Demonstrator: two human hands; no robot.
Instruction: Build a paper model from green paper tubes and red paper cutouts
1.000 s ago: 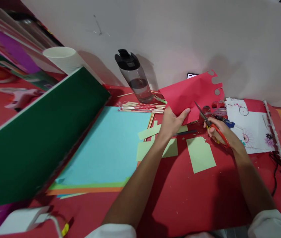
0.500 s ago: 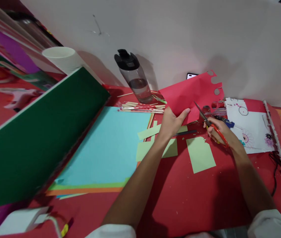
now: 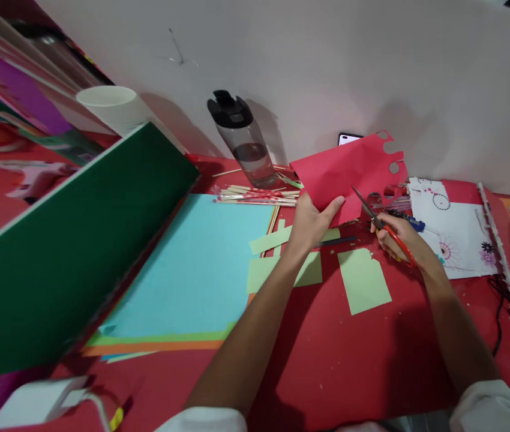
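Between thumb and fingers, my left hand [image 3: 312, 219] grips a sheet of red paper [image 3: 333, 174] by its lower left part. Holes and notches run along the paper's right edge. Scissors [image 3: 396, 241] with red-orange handles are held in my right hand [image 3: 401, 234]. Their blades point up and left at the paper's lower edge; whether they are cutting into it I cannot tell. Beneath my hands lie pale green paper pieces [image 3: 365, 282], one with a ragged top edge, and strips [image 3: 270, 241] of the same colour.
A water bottle [image 3: 248, 144] stands by the wall near wrapped sticks [image 3: 255, 197]. Left of my arm lies a stack of blue paper [image 3: 192, 264], beside a tilted green board [image 3: 84, 246]. A phone [image 3: 349, 138] is behind the red paper, and printed white sheets [image 3: 457, 234] lie right.
Almost nothing differs. The red paper's left corner and the right hand with the scissors have shifted very slightly.
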